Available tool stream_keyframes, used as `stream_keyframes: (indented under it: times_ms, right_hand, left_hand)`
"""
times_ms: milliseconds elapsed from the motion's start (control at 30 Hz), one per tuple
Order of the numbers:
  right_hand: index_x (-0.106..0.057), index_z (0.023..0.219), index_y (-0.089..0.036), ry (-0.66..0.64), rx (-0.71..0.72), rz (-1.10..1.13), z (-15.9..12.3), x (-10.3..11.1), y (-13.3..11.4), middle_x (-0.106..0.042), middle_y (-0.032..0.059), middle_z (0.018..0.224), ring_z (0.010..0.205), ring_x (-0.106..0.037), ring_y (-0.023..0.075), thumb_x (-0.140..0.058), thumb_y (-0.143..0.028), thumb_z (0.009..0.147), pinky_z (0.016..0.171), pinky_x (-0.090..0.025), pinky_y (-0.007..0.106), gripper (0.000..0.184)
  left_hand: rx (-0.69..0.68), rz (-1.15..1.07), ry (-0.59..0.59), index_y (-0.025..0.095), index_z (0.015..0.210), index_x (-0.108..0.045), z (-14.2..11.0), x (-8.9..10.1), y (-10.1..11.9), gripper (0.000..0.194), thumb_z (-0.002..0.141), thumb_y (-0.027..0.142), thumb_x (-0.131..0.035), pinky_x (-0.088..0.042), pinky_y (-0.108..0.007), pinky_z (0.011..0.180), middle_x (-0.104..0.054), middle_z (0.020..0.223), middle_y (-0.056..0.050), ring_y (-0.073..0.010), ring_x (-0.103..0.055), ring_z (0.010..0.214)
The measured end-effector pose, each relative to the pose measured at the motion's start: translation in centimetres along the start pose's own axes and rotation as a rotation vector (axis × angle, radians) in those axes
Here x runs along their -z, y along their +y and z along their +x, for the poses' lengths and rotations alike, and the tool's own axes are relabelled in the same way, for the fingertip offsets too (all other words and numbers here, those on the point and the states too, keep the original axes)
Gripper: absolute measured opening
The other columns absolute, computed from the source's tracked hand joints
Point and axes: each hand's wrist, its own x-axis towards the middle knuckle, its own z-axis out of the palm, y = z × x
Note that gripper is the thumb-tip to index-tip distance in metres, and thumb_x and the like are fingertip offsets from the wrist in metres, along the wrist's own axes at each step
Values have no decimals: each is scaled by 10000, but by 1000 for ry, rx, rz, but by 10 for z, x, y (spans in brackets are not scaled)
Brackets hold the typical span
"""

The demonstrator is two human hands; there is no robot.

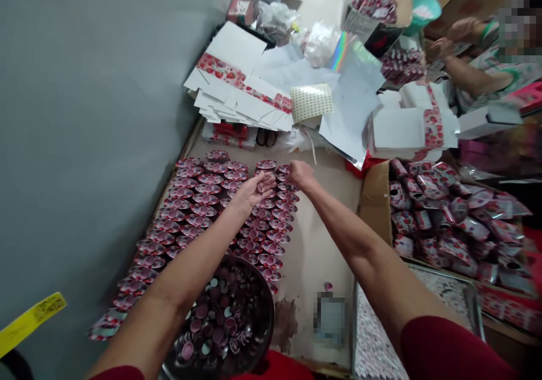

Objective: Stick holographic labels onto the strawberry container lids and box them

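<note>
Ample tabletop [341, 177] separates right hand [301, 175] (grip unclear) from carton edge [367, 205]; left hand [252, 191] curls around small pieces [262, 188].

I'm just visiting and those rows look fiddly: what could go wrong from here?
The right hand, close in among the tightly set packets, might knock some out of line. The dark bowl sits close to the rows, so a bump to it could shift them. The loose white sheets piled beyond might slide down onto them.
</note>
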Motion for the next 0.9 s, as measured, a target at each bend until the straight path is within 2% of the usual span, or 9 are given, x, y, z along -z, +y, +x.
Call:
stream_keyframes:
  times_ms: [133, 200, 267, 367, 500, 700, 767, 833, 900]
  right_hand:
    - [-794, 972, -235, 187, 254, 383, -60, -16, -12, -781, 61, 968, 903, -715, 201, -718, -283, 892, 828, -506, 282, 121]
    - [-799, 980, -241, 183, 391, 613, -90, -33, -20, -770, 49, 973, 877, -698, 183, -695, -309, 907, 832, -515, 279, 144]
    - [-799, 956, -231, 184, 357, 821, -112, -51, -27, -768, 55, 956, 865, -694, 191, -654, -342, 927, 822, -536, 295, 186]
    - [-796, 883, -223, 151, 206, 1068, -128, -68, -30, -783, 46, 887, 831, -711, 206, -615, -342, 923, 798, -572, 316, 221]
    - [-815, 948, -265, 50, 188, 1111, -133, -72, -20, -803, 14, 1015, 917, -742, 211, -610, -242, 871, 853, -596, 337, 220]
    - [-777, 816, -250, 218, 250, 795, -125, -65, 0, -766, 63, 1006, 959, -709, 229, -763, -236, 782, 901, -560, 352, 39]
    - [-757, 816, -242, 166, 271, 811, -114, -63, 9, -768, 52, 980, 923, -708, 215, -755, -266, 783, 868, -556, 331, 41]
    - [-756, 833, -224, 45, 214, 872, -100, -61, 21, -769, 30, 851, 792, -705, 198, -723, -283, 777, 783, -558, 309, 88]
    - [-773, 848, -196, 13, 88, 878, -84, -57, 32, -757, 18, 751, 687, -689, 187, -691, -278, 761, 701, -546, 288, 144]
  left_hand:
    - [11, -24, -16, 159, 1034, -709, -4, 2, -9, 354, 1048, 457, -519, -582, -271, 757, -752, 768, -60, -162, -739, 736]
    - [17, -60, -55, 144, 1073, -714, -5, -1, -16, 491, 1041, 567, -466, -573, -257, 679, -748, 763, -73, -166, -722, 677]
    - [36, -72, -113, 128, 1125, -718, -5, -4, -24, 593, 1022, 641, -438, -557, -247, 612, -761, 804, -100, -164, -704, 623]
    - [54, -57, -141, 102, 1154, -721, -9, -9, -35, 629, 1045, 619, -381, -530, -228, 550, -770, 825, -130, -156, -690, 579]
    - [97, -19, -78, 85, 1091, -729, -13, -12, -43, 642, 1077, 556, -292, -457, -228, 454, -751, 756, -115, -156, -657, 511]
    - [197, -92, -196, 97, 979, -733, -13, -23, -43, 546, 1078, 496, -374, -484, -223, 517, -704, 701, -87, -155, -652, 552]
    - [192, -89, -196, 116, 957, -726, -9, -28, -41, 499, 1072, 488, -414, -526, -243, 586, -692, 693, -72, -160, -658, 581]
    - [133, -17, -148, 138, 954, -727, -6, -29, -35, 409, 1048, 468, -504, -554, -263, 666, -708, 734, -65, -163, -677, 642]
    - [-99, 102, -16, 168, 952, -738, -7, -22, -23, 231, 988, 378, -647, -551, -239, 755, -739, 818, -52, -149, -701, 754]
